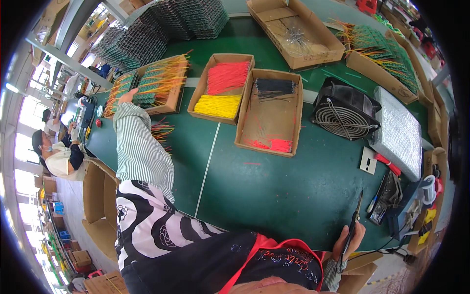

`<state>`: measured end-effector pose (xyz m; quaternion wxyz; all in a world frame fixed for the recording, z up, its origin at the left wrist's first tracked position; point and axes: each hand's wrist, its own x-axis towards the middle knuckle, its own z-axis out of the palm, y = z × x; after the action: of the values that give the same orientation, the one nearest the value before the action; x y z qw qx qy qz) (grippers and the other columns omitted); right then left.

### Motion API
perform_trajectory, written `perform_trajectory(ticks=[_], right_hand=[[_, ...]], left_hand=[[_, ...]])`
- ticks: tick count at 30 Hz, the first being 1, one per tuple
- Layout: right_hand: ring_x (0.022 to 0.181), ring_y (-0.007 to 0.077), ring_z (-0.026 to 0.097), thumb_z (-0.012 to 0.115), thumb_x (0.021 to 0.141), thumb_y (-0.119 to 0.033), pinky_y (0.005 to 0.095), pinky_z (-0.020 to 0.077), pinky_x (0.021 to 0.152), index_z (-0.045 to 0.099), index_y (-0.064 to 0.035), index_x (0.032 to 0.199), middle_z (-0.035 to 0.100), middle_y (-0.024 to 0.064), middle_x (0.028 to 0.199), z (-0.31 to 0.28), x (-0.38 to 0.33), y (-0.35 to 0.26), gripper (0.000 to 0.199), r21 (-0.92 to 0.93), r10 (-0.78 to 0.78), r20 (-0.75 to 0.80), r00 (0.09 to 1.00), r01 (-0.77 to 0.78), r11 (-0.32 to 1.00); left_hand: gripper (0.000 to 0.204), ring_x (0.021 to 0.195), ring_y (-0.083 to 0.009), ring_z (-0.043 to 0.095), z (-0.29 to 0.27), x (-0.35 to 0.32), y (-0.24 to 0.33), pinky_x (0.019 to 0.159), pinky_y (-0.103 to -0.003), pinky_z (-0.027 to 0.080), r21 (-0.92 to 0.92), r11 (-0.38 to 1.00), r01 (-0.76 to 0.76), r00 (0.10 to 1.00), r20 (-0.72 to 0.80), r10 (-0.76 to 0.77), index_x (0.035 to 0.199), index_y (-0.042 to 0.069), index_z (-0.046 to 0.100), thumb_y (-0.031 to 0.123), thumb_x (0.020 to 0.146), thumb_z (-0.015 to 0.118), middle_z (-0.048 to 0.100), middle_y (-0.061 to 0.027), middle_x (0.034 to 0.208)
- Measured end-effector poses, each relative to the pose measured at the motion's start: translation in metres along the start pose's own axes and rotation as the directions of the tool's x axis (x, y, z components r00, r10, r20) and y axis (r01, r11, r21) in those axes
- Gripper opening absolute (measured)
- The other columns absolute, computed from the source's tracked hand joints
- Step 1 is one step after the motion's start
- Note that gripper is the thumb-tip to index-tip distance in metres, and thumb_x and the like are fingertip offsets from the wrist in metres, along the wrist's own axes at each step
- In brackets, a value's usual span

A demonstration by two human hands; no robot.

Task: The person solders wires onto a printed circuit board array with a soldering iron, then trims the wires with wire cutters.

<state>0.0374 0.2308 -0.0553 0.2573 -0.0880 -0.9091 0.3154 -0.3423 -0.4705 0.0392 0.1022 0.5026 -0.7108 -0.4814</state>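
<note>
At ten o'clock our left hand (pixel 127 96) reaches into the cardboard box (pixel 172 100) of green boards with orange wires (pixel 147 83); we cannot tell its grip. At five o'clock our right hand (pixel 348 240) is closed around a soldering iron (pixel 353 220)

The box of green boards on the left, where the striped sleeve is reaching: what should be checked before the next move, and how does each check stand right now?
1. Left hand at the box of green boards: ok, it rests on the near rim.
2. Left fingers closed on a board: cannot tell, they are too small to read.
3. Right hand has the dark pen-like tool secured: ok, fingers wrap it and the tip points up, away from the body.
4. Tool clear of the fan: ok, bare green table lies between them.
5. Loose orange wires beside the sleeve: not ok, they lie close to the forearm.
</note>
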Motion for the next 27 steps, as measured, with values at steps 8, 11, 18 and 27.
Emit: perform_trajectory(ticks=[8,11,18,27], right_hand=[[0.088,0.0322,0.053,0.060,0.085,-0.011,0.0386,0.0431,0.078,0.047,0.0019,0.114,0.052,0.0208,0.101,0.001,0.004,0.000,0.033,-0.009,-0.034,-0.010,0.999,0.033,0.999],[0.095,0.0284,0.051,0.057,0.085,-0.004,0.0359,0.0403,0.086,0.047,0.0021,0.115,0.051,0.0181,0.106,-0.001,-0.004,0.007,0.033,0.030,-0.012,0.003,1.000,0.011,0.999],[0.094,0.0325,0.053,0.059,0.085,-0.009,0.0388,0.0421,0.083,0.048,0.0043,0.113,0.051,0.0209,0.105,-0.002,-0.007,0.009,0.032,-0.063,-0.009,-0.039,0.999,0.007,0.998],[0.093,0.0324,0.053,0.058,0.085,-0.007,0.0388,0.0422,0.082,0.048,0.0049,0.113,0.051,0.0209,0.103,-0.001,-0.003,0.004,0.032,-0.061,-0.021,-0.046,0.999,0.018,0.998]], left_hand=[[0.063,0.087,-0.0227,0.058,-0.040,0.054,-0.041,0.076,-0.030,0.047,0.642,0.279,-0.714,0.544,0.258,0.799,0.129,0.013,0.043,0.018,0.072,0.069,0.061,-0.0109,0.104],[0.062,0.085,-0.0220,0.058,-0.031,0.031,-0.042,0.071,-0.032,0.046,0.627,0.250,-0.738,0.491,0.244,0.836,0.129,0.014,0.041,0.016,0.074,0.068,0.061,-0.0082,0.104],[0.094,0.118,-0.0357,0.043,0.024,-0.019,-0.019,0.095,-0.060,0.031,-0.628,0.743,-0.230,0.919,0.110,0.378,0.141,0.018,0.012,0.019,0.072,0.076,0.032,-0.0189,0.139],[0.124,0.108,-0.0337,0.053,0.051,-0.087,0.004,0.080,-0.059,0.046,-0.747,0.662,-0.064,0.994,0.013,0.112,0.138,0.019,-0.024,0.009,0.069,0.078,0.048,-0.0210,0.123]])
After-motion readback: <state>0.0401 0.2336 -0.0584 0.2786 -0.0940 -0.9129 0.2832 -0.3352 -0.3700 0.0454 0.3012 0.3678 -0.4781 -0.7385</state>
